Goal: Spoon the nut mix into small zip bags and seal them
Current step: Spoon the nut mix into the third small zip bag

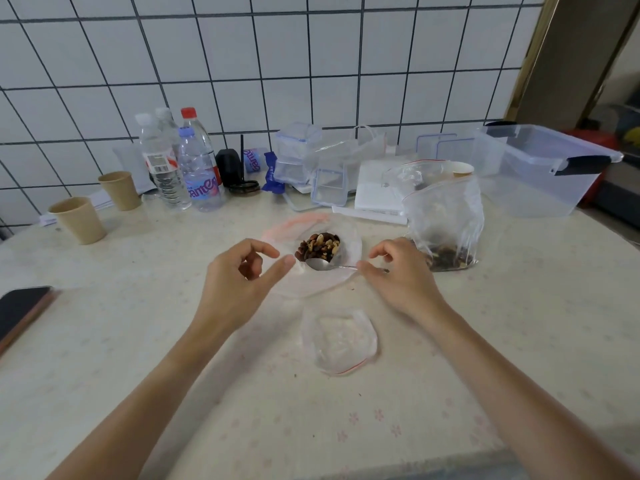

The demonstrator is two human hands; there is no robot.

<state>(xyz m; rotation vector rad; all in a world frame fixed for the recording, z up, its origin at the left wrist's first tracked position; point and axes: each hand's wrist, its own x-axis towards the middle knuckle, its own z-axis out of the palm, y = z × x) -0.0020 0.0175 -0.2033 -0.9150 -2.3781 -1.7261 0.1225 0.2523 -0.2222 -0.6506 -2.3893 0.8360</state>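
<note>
An open clear zip bag (349,268) with a pink seal strip sits at the table's middle, and a heap of nut mix (318,245) shows inside its mouth. My left hand (242,275) is at the bag's left edge, thumb tip against the plastic and fingers curled. My right hand (398,271) pinches the handle of a metal spoon (320,264), whose empty bowl lies at the near side of the nuts. A small empty zip bag (339,341) lies flat nearer to me. Another zip bag (446,223), upright with nuts in its bottom, stands to the right.
Two paper cups (79,220) and several water bottles (197,168) stand at the back left. Clear plastic boxes (298,154) and a large storage bin (540,168) line the back right. A dark phone (20,313) lies at the left edge.
</note>
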